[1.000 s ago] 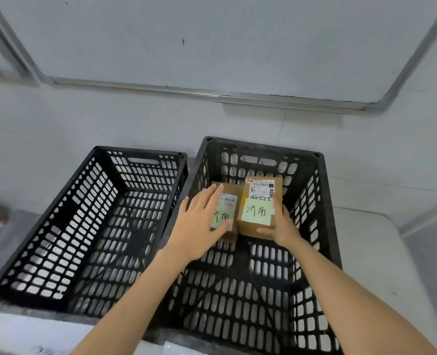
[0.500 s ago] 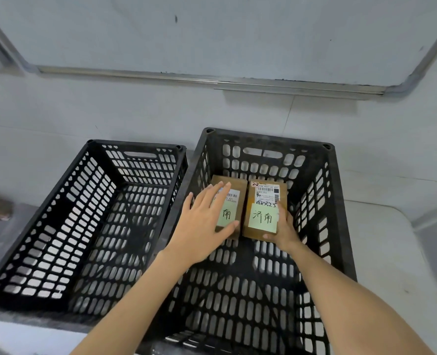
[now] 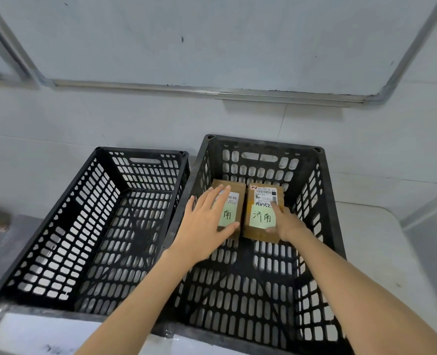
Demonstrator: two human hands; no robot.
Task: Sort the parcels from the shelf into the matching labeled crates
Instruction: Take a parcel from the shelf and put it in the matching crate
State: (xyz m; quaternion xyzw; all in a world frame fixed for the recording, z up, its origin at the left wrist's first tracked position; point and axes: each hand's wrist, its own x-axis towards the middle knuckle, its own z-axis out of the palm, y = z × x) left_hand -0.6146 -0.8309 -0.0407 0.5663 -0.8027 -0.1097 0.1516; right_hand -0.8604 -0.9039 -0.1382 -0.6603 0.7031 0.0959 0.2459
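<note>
Two brown cardboard parcels lie side by side on the floor of the right black crate [image 3: 325,190], toward its far end. Each carries a white shipping label and a green handwritten note. My left hand [image 3: 207,221] lies flat with straight fingers on top of the left parcel [image 3: 234,198], covering most of its note. My right hand [image 3: 285,222] holds the right parcel [image 3: 262,213] at its near right corner, thumb on the note's edge, fingers along the side. The left black crate [image 3: 58,226] holds nothing.
Both perforated crates stand side by side on a grey surface against a white wall. A white board with a metal frame [image 3: 212,89] hangs above them. A white tabletop [image 3: 381,239] extends to the right of the right crate.
Both hands have lowered the two parcels deeper into the right crate until they lie on its floor. My left fingers have spread flatter over the left parcel.
</note>
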